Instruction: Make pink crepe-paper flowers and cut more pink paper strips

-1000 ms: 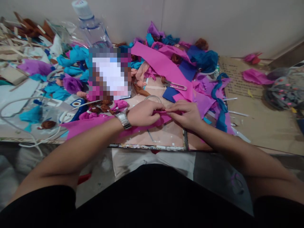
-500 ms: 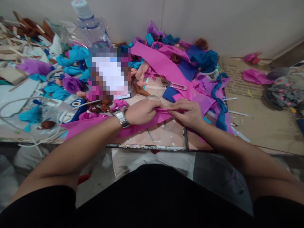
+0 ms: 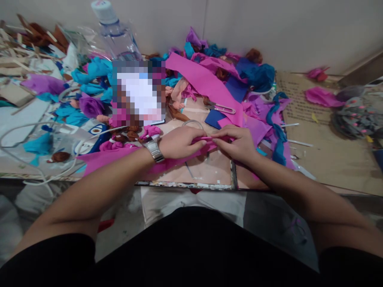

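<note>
A long strip of pink crepe paper [image 3: 113, 156] lies across the near edge of the work board [image 3: 206, 173]. My left hand [image 3: 179, 142], with a metal watch on its wrist, pinches the strip's right end with closed fingers. My right hand [image 3: 236, 144] meets it fingertip to fingertip and pinches the same folded edge of the pink paper. Both hands rest low over the board, just in front of my lap.
Scissors [image 3: 220, 106] lie behind my hands on a wide pink sheet [image 3: 206, 83]. Heaps of blue, purple and pink paper scraps and paper flowers [image 3: 89, 105] crowd the back. A water bottle [image 3: 115, 34] stands at the wall. White cable [image 3: 32, 131] loops at left; cardboard [image 3: 329, 147] lies at right.
My fingers have shifted slightly along the folded pink edge, rolling it between both hands; the hands stay in the same spot.
</note>
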Demonstrator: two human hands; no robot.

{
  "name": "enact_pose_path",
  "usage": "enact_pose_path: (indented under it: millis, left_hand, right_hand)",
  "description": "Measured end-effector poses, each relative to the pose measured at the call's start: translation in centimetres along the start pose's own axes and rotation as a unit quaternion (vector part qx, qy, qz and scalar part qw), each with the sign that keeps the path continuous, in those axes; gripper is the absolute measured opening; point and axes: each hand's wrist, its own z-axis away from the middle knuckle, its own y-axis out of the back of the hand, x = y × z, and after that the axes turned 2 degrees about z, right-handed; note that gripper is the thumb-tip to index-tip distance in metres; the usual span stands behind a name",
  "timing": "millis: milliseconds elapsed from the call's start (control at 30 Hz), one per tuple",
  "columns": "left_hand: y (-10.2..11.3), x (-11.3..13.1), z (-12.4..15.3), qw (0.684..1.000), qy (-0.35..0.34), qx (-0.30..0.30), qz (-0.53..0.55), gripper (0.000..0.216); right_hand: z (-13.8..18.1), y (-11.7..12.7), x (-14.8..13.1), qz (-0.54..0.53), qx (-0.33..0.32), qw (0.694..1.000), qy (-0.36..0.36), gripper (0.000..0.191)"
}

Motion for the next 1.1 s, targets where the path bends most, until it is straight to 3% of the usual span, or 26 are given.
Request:
enact_pose_path:
  millis: [333,567,767,867,1000,1100]
  left_hand:
    - [-0.8,-0.1,-0.2,0.997,0.000,0.034,-0.073,0.045]
    - [0.2,0.0,-0.2,0.987,0.059,0.071,-0.128,0.042]
    - [0.7,-0.3,-0.1,0.975,0.115,0.108,-0.154,0.044]
    - [0.7,-0.4,0.0,0.983,0.071,0.110,-0.132,0.041]
    - [0.4,-0.2,0.0,0.994,-0.024,0.061,-0.090,0.041]
    - [0.2,0.1,0.0,0.993,-0.044,0.047,-0.097,0.040]
  right_hand:
    - [0.1,-0.1,-1.1,-0.019,-0.035,0.997,-0.071,0.009]
    - [-0.4,0.2,-0.9,-0.044,-0.004,0.986,-0.158,0.005]
    - [-0.5,0.2,-0.6,-0.055,0.020,0.981,-0.185,0.007]
    - [-0.4,0.0,-0.8,-0.075,0.008,0.979,-0.187,0.007]
    - [-0.2,-0.3,-1.0,-0.084,-0.021,0.982,-0.166,0.009]
    - [0.0,-0.5,-1.1,-0.074,-0.032,0.985,-0.154,0.009]
